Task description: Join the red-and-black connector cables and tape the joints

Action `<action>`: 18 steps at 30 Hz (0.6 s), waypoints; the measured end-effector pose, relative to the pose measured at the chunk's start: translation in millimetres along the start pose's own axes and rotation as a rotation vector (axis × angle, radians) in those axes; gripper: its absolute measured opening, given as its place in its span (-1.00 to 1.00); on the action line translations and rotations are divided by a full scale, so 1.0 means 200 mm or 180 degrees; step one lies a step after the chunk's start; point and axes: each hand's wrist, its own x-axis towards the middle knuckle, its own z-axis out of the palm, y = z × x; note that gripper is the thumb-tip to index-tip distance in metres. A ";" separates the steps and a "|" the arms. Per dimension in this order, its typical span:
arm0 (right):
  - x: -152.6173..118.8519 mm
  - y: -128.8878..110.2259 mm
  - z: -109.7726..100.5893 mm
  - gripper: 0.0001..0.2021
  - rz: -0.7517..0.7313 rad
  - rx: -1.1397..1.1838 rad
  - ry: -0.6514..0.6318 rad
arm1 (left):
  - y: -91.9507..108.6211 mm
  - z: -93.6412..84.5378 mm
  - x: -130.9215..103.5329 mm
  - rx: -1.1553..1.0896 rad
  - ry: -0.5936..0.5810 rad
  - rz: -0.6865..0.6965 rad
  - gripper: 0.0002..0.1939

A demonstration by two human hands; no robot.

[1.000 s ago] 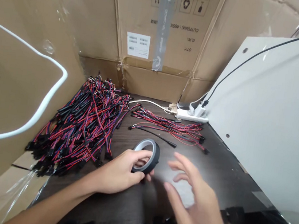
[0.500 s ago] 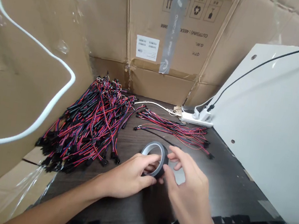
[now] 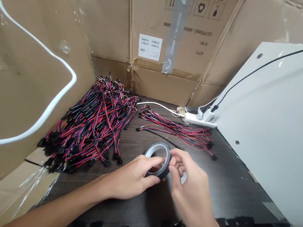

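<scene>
Pretty much the whole far side and the left are walled off with brown cardboard [image 3: 147,83]. The dark wood-look surface [image 3: 231,187] is bordered on the right by a big white panel [image 3: 281,123]. A huge messy heap of wires [image 3: 91,124], red, blue and black, is piled on the left, and a smaller, tidier bundle [image 3: 176,127] is laid out to its right. A white power strip [image 3: 199,121] is tucked in beyond that, by the panel. The left hand [image 3: 132,178] has its grip closed on the roll of black tape [image 3: 165,171], which is held at near center, a finger poked into the hole. The roll's right edge is met by the curled fingertips of the right hand [image 3: 193,188]; whether anything's pinched there can't be told.
</scene>
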 end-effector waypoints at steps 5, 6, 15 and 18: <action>-0.02 0.01 0.01 -0.87 0.0185 0.0318 -0.0088 | -0.03 0.00 0.00 0.0497 0.0325 -0.0041 -0.59; -0.03 0.00 0.01 -0.88 0.0222 0.0410 -0.0095 | -0.04 0.00 0.00 0.0548 0.0369 -0.0058 -0.58; -0.12 -0.06 0.05 -0.79 -0.0132 0.0891 0.0000 | -0.05 -0.02 -0.01 0.1098 0.0543 0.0308 -0.75; -0.11 -0.04 0.03 -0.88 -0.0227 0.0369 0.0125 | -0.06 -0.03 -0.01 0.1305 0.0620 0.0267 -0.84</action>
